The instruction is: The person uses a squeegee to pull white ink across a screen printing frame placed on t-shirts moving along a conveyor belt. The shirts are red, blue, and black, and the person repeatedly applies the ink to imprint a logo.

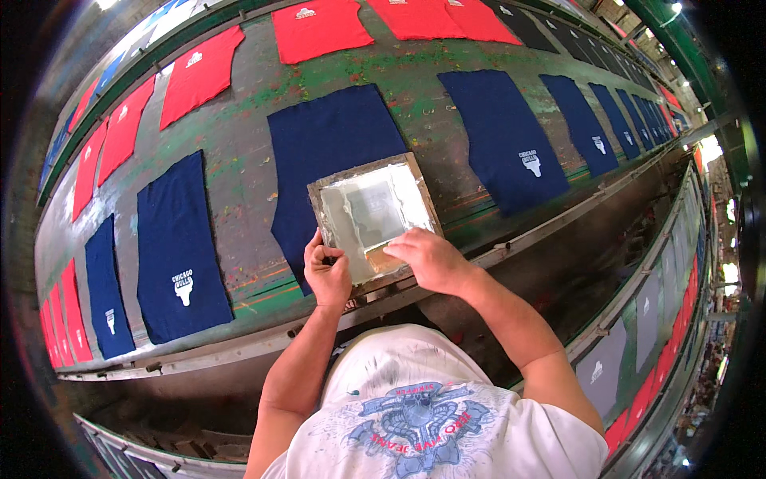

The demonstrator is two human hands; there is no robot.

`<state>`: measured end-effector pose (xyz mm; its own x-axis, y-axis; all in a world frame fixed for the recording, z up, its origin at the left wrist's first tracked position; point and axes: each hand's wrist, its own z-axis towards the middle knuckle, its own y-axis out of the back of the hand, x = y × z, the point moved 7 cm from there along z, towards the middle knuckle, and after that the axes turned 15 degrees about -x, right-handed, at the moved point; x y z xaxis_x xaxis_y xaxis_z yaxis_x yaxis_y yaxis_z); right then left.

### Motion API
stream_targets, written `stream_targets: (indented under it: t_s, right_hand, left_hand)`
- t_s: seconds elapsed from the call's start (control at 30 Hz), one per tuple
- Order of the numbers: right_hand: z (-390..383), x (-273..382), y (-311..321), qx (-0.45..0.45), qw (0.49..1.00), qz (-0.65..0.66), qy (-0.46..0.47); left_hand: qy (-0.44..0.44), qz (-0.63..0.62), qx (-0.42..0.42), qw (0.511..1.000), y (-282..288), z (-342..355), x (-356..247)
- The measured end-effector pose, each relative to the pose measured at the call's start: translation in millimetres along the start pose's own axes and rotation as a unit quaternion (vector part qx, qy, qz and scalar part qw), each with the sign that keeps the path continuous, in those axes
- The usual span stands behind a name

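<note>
A wooden-framed printing screen with pale mesh and silvery edging lies over the lower part of a navy fabric panel in the middle of the long table. My left hand is closed at the screen's lower left, fingers curled on its frame. My right hand is closed on a tan squeegee, held against the mesh near the screen's lower edge. What lies under the screen is hidden.
Navy panels with white prints line both sides, with red panels and black ones beyond. A metal rail edges the long, paint-spotted table. Another table with grey panels stands at lower right.
</note>
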<state>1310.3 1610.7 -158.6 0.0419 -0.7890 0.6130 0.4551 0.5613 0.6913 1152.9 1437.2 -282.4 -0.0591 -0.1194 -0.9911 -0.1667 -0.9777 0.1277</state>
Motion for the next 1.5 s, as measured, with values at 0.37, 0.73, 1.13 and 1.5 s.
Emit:
stream_targets:
  t_s: [0.37,0.73,1.13,1.5]
  right_hand:
    - [-44,7,1,-0.037,0.999,-0.015,-0.027]
    - [-22,-30,-14,-0.048,0.996,-0.016,0.080]
    - [90,-78,-24,-0.058,0.994,-0.026,0.084]
    - [112,-76,-18,0.115,0.966,0.042,0.229]
  left_hand:
    - [-0.035,0.041,-0.015,0.998,1,-2,-3]
    - [-0.298,0.434,0.052,0.849,-16,-10,-66]
    - [-0.269,0.484,0.034,0.832,-26,-1,-79]
    - [-0.244,0.494,0.044,0.834,-26,1,-79]
